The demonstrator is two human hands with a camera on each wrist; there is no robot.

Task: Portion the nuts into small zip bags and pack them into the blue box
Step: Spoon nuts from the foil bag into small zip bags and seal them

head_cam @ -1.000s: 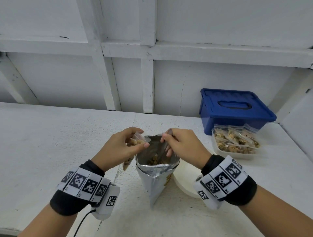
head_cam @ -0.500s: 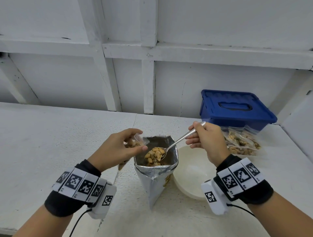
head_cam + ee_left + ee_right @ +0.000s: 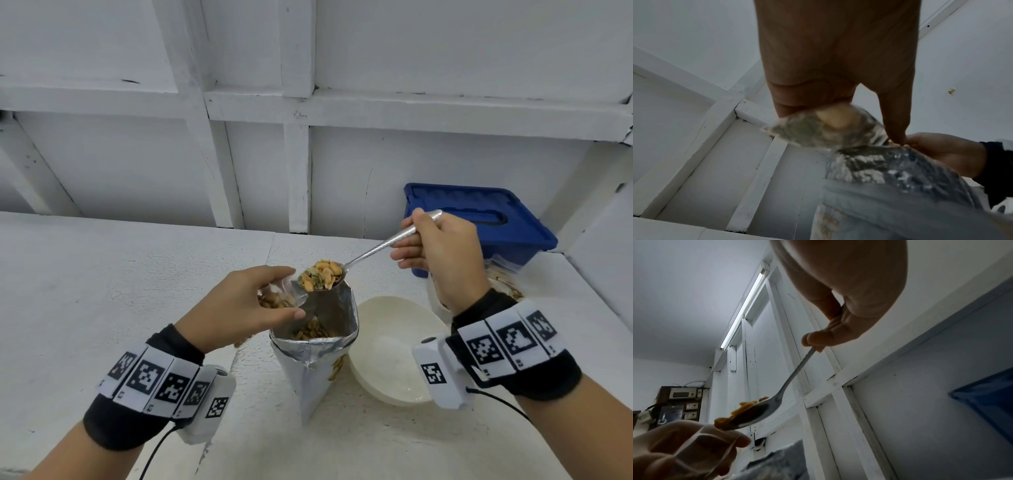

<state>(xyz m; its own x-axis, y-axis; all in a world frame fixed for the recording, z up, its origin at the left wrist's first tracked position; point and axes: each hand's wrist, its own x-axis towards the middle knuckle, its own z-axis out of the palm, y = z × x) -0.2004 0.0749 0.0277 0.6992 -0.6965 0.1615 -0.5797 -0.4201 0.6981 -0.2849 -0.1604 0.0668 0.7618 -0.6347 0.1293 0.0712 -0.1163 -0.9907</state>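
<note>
Steel spoon point(image 3: 363, 255), heaped nuts point(image 3: 320, 275), crinkled foil pouch point(image 3: 317, 370)

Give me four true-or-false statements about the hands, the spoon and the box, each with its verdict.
1. The right hand holds a silver metal spoon loaded with mixed nuts. True.
2. The left hand rests empty on the table. False: it holds a small clear zip bag open beside the spoon.
3. The blue plastic box has its lid on. True.
4. The white bowl is full of nuts. False: it looks empty; the nuts come from the silver foil pouch.
</note>
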